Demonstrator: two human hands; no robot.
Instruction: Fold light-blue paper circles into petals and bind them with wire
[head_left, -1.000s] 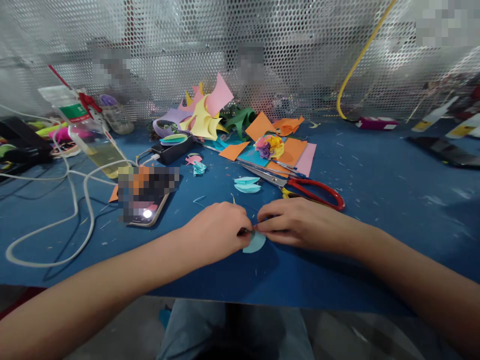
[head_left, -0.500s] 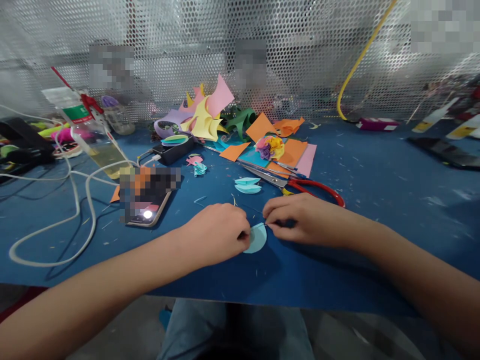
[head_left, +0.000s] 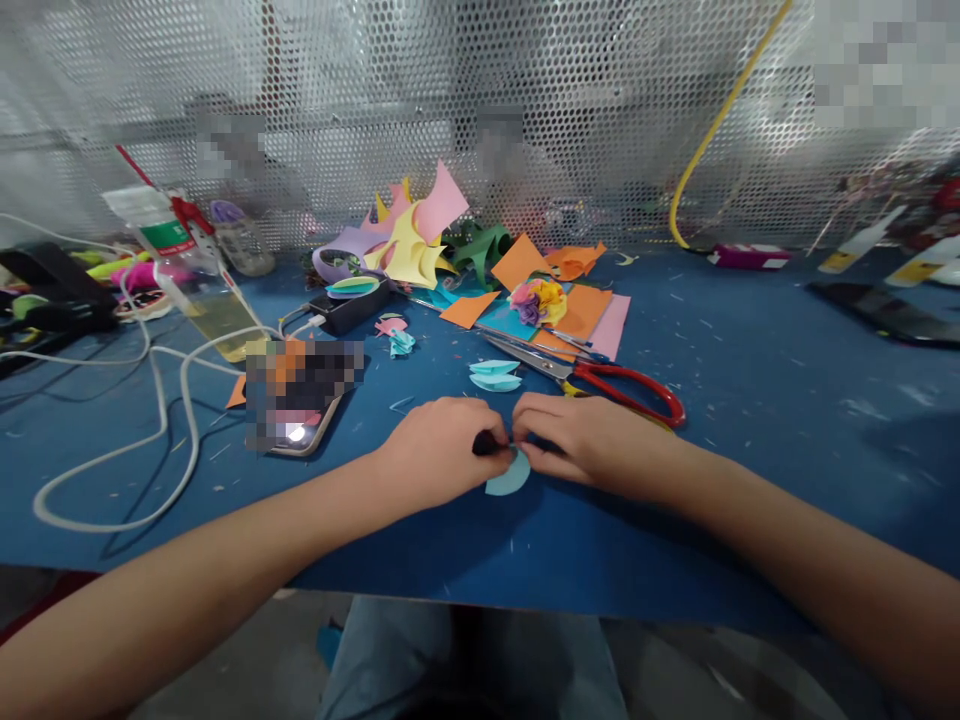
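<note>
A light blue paper circle [head_left: 510, 474] is pinched along its upper edge between the fingertips of my left hand [head_left: 448, 450] and my right hand [head_left: 574, 438]. My fingers cover the top of the paper; its rounded lower part shows below them. Both hands are closed, with their fingertips nearly meeting. Just beyond them on the table lie folded light blue paper pieces [head_left: 495, 376]. Red-handled scissors [head_left: 630, 390] rest behind my right hand, blades pointing left.
Behind the scissors, a purple and yellow paper flower [head_left: 538, 300] sits on orange sheets [head_left: 589, 312]. Curled paper scraps [head_left: 409, 240] pile up near the mesh wall. To the left are a phone [head_left: 304, 400], a white cable [head_left: 191, 440] and a bottle of yellowish liquid [head_left: 217, 310].
My right hand has moved left, so its fingertips now meet the paper's upper edge beside my left fingers. The view has shifted slightly.
</note>
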